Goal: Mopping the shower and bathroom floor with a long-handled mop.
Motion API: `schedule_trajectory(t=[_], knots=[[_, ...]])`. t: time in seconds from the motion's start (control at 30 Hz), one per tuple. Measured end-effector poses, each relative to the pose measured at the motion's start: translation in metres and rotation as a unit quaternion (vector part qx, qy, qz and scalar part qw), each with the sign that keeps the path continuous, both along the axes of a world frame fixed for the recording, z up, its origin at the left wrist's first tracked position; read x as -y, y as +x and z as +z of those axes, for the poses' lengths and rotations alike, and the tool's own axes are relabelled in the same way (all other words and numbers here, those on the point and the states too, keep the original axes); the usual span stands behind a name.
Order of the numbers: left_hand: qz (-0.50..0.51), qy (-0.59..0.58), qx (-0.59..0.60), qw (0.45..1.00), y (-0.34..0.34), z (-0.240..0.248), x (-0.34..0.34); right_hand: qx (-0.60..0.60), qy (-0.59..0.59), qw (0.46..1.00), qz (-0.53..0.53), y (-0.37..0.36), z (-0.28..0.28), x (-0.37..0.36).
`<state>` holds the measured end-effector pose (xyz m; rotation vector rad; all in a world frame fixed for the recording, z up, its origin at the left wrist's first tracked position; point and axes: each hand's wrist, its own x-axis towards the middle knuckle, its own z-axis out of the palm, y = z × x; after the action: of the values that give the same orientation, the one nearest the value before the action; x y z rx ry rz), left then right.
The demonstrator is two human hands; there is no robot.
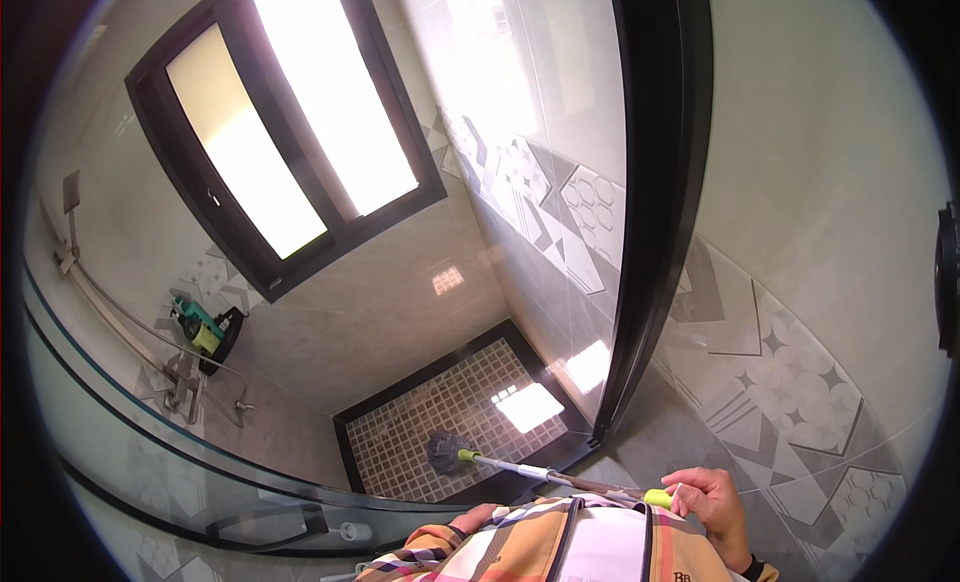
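Observation:
A mop [537,473] slants across the shower threshold. Its grey shaggy head [445,452] rests on the brown mosaic floor [400,422] of the shower, near the front curb. At the lower right, my right hand [708,504] is closed round the yellow-green grip at the mop's upper end. My left hand [476,518] is low in the middle, beside the edge of the curved glass door [300,482]. Its fingers are mostly hidden, so what it touches cannot be made out. My checked sleeves and jacket cover part of the handle.
A black door frame [655,232] stands to the right of the opening, and a dark curb [515,332] borders the shower floor. On the left wall are a shower hose with taps [185,377] and a corner shelf [225,342] with bottles. A window [290,122] is above.

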<state>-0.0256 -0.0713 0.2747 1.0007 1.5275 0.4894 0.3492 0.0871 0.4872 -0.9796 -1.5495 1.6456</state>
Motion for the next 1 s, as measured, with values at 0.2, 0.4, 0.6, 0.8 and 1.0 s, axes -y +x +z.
schedule_trajectory(t=[0.2,0.4,0.6,0.8,1.0], knots=[[-0.024,0.006,0.001,1.0,-0.005,-0.006,-0.003,-0.009,-0.01,1.0,0.003,0.0,0.0,-0.003],[-0.01,0.056,0.0,0.998,-0.011,-0.041,0.014,-0.014,-0.009,1.0,-0.001,0.0,-0.001,-0.004],[-0.042,0.023,-0.036,0.998,0.006,0.015,-0.015,-0.011,-0.011,1.0,-0.011,0.002,-0.003,-0.004],[-0.02,-0.027,0.006,0.999,-0.008,-0.044,-0.005,-0.015,-0.022,1.0,-0.012,0.0,0.002,-0.003],[-0.045,-0.003,-0.006,0.999,-0.007,-0.035,-0.008,0.013,-0.033,0.999,-0.021,-0.001,0.006,-0.002]])
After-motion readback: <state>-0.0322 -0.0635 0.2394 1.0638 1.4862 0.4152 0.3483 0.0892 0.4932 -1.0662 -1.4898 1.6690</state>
